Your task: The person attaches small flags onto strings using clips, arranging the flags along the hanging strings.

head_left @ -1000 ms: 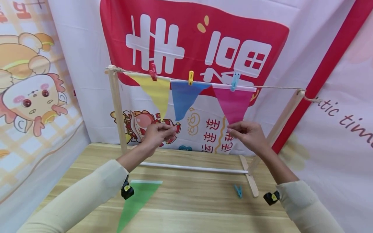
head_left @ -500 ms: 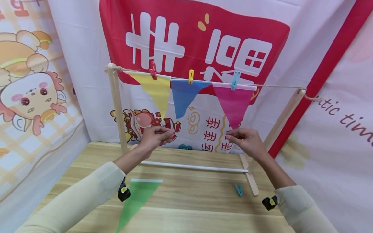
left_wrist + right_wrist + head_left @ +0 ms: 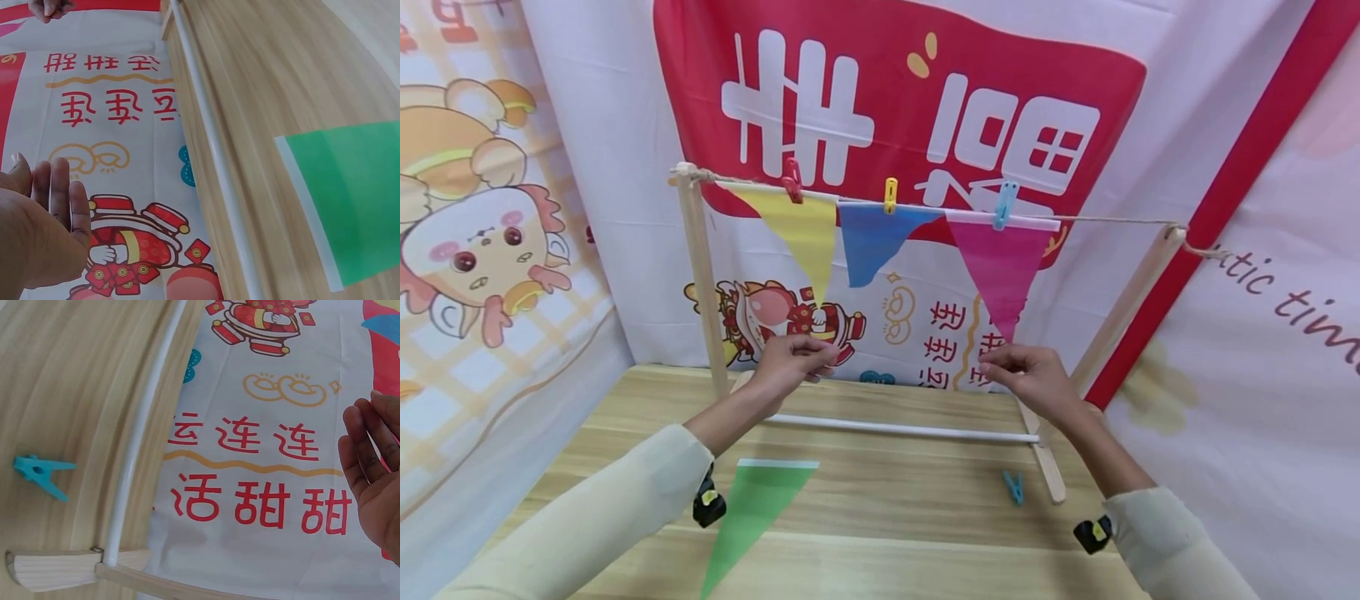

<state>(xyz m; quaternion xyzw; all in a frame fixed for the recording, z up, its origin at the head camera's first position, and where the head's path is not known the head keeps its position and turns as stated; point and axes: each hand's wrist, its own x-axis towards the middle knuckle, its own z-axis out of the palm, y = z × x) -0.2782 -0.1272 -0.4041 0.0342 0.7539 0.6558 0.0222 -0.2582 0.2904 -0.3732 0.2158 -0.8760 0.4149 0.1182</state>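
My left hand (image 3: 790, 367) hovers below the yellow pennant (image 3: 808, 237), fingers relaxed, holding nothing; the left wrist view shows the same fingers extended. My right hand (image 3: 1033, 379) hangs under the pink pennant (image 3: 1002, 262), whose tip comes right down to the fingers in the head view. In the right wrist view its fingers are loosely bent around nothing. Between these two pennants hangs a blue pennant (image 3: 876, 237). A red clothespin (image 3: 792, 182), a yellow clothespin (image 3: 891, 196) and a light blue clothespin (image 3: 1006, 206) pin the three to a twine line (image 3: 1120, 219).
Wooden posts (image 3: 696, 275) at both ends carry the line, with a white rod (image 3: 902, 429) joining them low down. A green pennant (image 3: 756, 508) with a white top strip lies on the wooden table (image 3: 887, 517). A teal clothespin (image 3: 1013, 487) lies front right. Printed cloth hangs behind.
Both hands have sunk a little, away from the pennants; the left has also drifted slightly left. The pink pennant's tip now shows above the right fingers, and the blue pennant's lower end has shifted slightly.
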